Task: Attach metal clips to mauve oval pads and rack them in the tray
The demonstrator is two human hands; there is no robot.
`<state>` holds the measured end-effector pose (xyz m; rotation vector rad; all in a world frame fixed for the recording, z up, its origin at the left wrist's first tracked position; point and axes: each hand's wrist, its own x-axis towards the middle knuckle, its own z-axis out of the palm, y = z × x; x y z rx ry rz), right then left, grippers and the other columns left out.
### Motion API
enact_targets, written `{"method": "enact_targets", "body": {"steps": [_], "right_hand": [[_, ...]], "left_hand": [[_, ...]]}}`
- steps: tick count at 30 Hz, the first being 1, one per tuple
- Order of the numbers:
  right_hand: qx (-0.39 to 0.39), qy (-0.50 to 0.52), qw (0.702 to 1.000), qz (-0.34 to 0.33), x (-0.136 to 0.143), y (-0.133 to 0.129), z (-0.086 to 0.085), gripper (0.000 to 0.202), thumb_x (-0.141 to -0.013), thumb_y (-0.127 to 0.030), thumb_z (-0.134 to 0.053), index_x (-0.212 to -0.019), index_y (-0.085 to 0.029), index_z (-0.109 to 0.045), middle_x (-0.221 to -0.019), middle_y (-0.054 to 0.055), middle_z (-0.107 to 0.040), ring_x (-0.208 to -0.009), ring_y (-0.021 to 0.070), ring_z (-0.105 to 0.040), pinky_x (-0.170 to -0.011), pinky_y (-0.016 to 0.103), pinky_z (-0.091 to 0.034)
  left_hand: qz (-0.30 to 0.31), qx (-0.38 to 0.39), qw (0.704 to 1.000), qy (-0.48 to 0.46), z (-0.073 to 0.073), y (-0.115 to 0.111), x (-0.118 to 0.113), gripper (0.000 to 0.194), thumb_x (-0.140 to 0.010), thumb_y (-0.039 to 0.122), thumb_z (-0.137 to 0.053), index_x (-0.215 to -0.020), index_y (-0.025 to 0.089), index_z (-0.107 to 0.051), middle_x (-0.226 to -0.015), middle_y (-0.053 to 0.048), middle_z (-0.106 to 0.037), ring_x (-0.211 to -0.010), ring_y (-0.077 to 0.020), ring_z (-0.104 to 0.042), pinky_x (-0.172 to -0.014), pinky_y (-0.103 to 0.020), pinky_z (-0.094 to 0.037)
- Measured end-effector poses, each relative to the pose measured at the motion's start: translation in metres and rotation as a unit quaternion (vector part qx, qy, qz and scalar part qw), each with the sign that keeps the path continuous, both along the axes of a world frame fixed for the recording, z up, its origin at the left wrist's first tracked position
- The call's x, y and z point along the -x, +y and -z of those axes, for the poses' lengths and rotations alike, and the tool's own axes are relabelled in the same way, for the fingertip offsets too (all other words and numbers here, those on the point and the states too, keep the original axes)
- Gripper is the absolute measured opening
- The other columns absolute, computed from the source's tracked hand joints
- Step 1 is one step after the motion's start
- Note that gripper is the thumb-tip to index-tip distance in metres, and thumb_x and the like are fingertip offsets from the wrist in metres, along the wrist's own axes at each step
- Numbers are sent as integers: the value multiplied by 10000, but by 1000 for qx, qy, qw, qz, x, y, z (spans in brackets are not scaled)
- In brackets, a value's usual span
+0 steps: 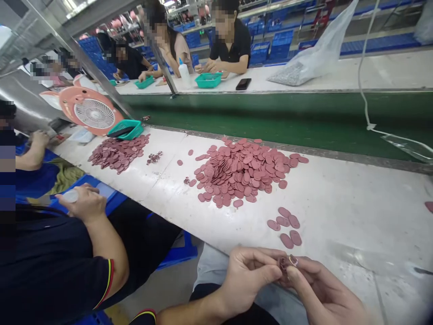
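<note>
Low in the view, my left hand (pixel 248 277) and my right hand (pixel 318 289) meet, fingertips pinched on a small dark reddish piece (pixel 283 267) between them. A thin shiny ring-like bit shows at my right fingertips; the rest of the piece is hidden by the fingers. Just beyond my hands, several flat reddish oval pieces (pixel 284 221) lie loose on the white table (pixel 338 198). Farther off is a large heap of the same ovals (pixel 237 171). Left of it lies a small cluster of dark, shiny pieces (pixel 154 157).
At the left, a person's hand (pixel 86 201) holds a whitish round object. A second oval heap (pixel 118 153), a teal basket (pixel 133 130) and a pink fan (pixel 91 108) stand farther left. Past the green belt (pixel 219 113), people sit by a bottle (pixel 184 74) and a clear bag (pixel 304 67).
</note>
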<state>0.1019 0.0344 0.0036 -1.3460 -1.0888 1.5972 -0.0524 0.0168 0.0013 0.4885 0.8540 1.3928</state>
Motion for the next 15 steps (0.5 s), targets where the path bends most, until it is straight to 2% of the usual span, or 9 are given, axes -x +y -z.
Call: {"method": "enact_targets", "body": {"steps": [6, 9, 11, 13, 15], "right_hand": [[-20, 65, 997, 33, 10, -2, -10, 192, -844, -395, -831, -954, -243, -788, -890, 64, -800, -736, 209, -755, -704, 270, -661], [-31, 84, 994, 65, 0, -13, -9, 148, -886, -375, -798, -965, -250, -784, -898, 55, -793, -727, 181, -742, -688, 245, -650], [-40, 89, 990, 103, -18, -27, -1, 140, -902, -357, -785, -989, -248, -778, -889, 57, -783, -721, 182, -736, -651, 240, -644], [-43, 81, 984, 155, -47, -47, 10, 149, -899, -332, -790, -1017, -244, -768, -885, 64, -773, -714, 192, -734, -610, 243, -637], [-36, 52, 975, 213, -85, -72, 24, 180, -893, -324, -799, -1049, -244, -757, -884, 68, -767, -707, 195, -731, -586, 248, -630]], "left_hand": [[6, 8, 997, 72, 8, -8, -2, 34, -824, 275, -830, -830, 252, -807, -1147, -47, -812, -896, -201, -789, -752, -287, -656], [43, -13, 987, 152, 8, -7, 1, 120, -827, 357, -823, -898, 260, -808, -1259, -75, -771, -1017, -255, -779, -850, -357, -662], [72, -46, 964, 252, 6, 3, 10, 212, -835, 439, -796, -951, 262, -806, -1292, -100, -752, -1066, -294, -764, -888, -416, -655], [91, -81, 919, 375, 5, 23, 22, 219, -849, 446, -771, -975, 270, -810, -1273, -100, -756, -1123, -300, -733, -966, -446, -617], [105, -103, 868, 474, 2, 48, 32, 182, -851, 386, -772, -993, 282, -817, -1283, -83, -748, -1244, -302, -652, -1146, -481, -473]]}}
